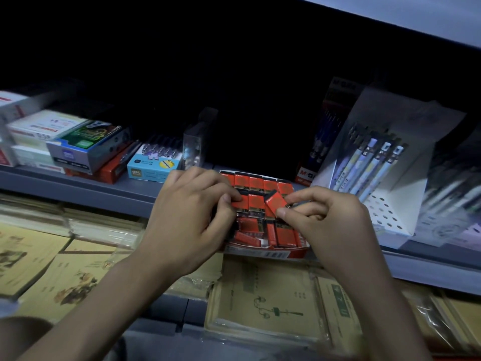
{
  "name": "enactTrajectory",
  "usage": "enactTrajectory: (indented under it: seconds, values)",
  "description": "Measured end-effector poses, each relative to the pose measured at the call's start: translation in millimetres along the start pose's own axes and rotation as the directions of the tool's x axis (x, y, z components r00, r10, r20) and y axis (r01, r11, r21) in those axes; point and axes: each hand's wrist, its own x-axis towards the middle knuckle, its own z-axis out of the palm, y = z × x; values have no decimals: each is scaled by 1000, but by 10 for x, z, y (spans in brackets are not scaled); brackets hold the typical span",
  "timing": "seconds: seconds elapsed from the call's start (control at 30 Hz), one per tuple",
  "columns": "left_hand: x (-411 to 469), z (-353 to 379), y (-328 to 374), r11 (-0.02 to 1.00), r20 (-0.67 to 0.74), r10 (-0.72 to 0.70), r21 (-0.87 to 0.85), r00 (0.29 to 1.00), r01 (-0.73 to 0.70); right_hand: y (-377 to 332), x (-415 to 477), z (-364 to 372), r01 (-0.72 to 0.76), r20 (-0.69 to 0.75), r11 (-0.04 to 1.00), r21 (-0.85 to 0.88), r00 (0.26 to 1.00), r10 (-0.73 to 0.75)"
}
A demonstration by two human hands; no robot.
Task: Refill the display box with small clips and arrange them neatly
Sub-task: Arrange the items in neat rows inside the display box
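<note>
Packs (256,184) of small red clips are ranged in rows inside the display box (273,254), which is set at the front edge of the shelf (125,190); a tilted pack (276,204) is pinched by the right hand (330,222) above the middle row; an end pack (240,204) is pinched by the curled left hand (192,212); a white pen holder (390,212) is stood just right.

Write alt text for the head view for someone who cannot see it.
The right hand pinches a tilted red packet over the red display box on a grey shelf, while the left hand pinches another packet in its middle row. Front packets lie jumbled; pens stand in a white holder at right.
</note>
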Motion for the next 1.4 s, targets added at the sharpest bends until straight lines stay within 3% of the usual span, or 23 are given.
enactTrajectory:
  seconds: [0.13, 0.37, 0.57, 0.7, 0.8, 0.93, 1.03, 1.17, 1.27, 1.4]
  values:
    - [-3, -5, -4, 1000, 11, 11, -1, 1000, -11, 18, 8, 18, -2, 11, 997, -71, 1000, 2]
    - [-13, -11, -4, 999, 31, 41, -13, 999, -41, 71, -8, 19, 156, -4, 952, -264, 987, -163]
    - [-7, 20, 24, 997, 27, 71, -19, 997, -71, -110, -120, -81, 128, 27, 956, -266, 992, -126]
    - [5, 41, 15, 999, 10, 30, -34, 1000, -29, -290, -162, 50, 32, 60, 915, -403, 998, -9]
    - [9, 50, 9, 999, 4, 12, -46, 1000, -12, -461, -127, 65, -68, 95, 815, -576, 984, 149]
    - [18, 61, 31, 997, 20, 38, -69, 999, -36, -576, -106, 81, -109, 135, 767, -632, 960, 247]
    - [31, 64, 33, 993, 58, 91, -78, 994, -86, -511, -63, 28, -167, 149, 847, -505, 949, 277]
    - [34, 80, 41, 991, 88, 128, -62, 988, -122, -391, 13, -176, -297, 233, 946, -133, 918, 321]
    - [35, 96, 39, 991, 102, 129, -46, 986, -125, -283, 64, -296, -350, 236, 932, 95, 917, 320]
    - [36, 97, 40, 989, 112, 143, -54, 983, -138, -128, 98, -342, -353, 181, 904, 243, 932, 315]
